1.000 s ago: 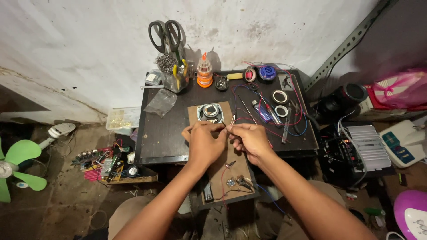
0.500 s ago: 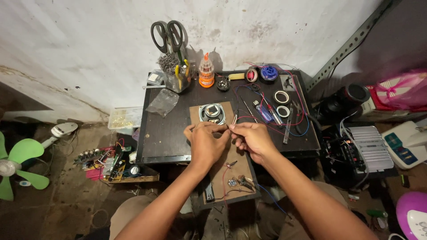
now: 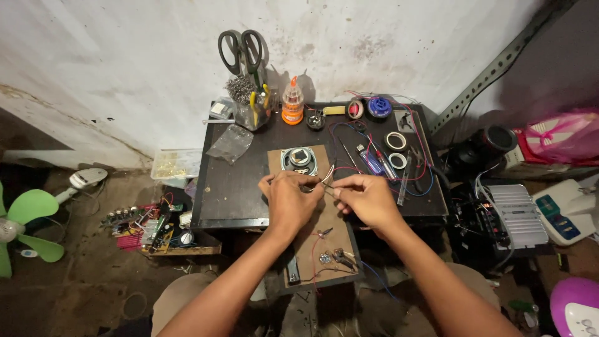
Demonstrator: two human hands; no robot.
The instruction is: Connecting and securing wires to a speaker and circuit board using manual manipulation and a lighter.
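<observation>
At the centre of the frame both hands meet over a brown rectangular board that lies across the front edge of a small dark table. The left hand is curled nearly closed, fingertips pinched on thin red and white wires. The right hand, just beside it, is also closed to a pinch, thumb and forefinger on the same wire ends; whether it grips anything else I cannot tell. The wires run up to a small round speaker with a metal frame, which sits on the upper part of the board, just above the hands. On the lower part of the board, between the forearms, lie small electronic parts with red leads.

Towards the upper middle of the frame, grey-handled scissors hang on the white wall, above a clear cup of tools and an orange-capped bottle. Two rolls of pale tape lie at the table's right side, near a blue spool. At the far left edge a green-bladed fan rests on the floor, and a silver finned amplifier box stands at the right
</observation>
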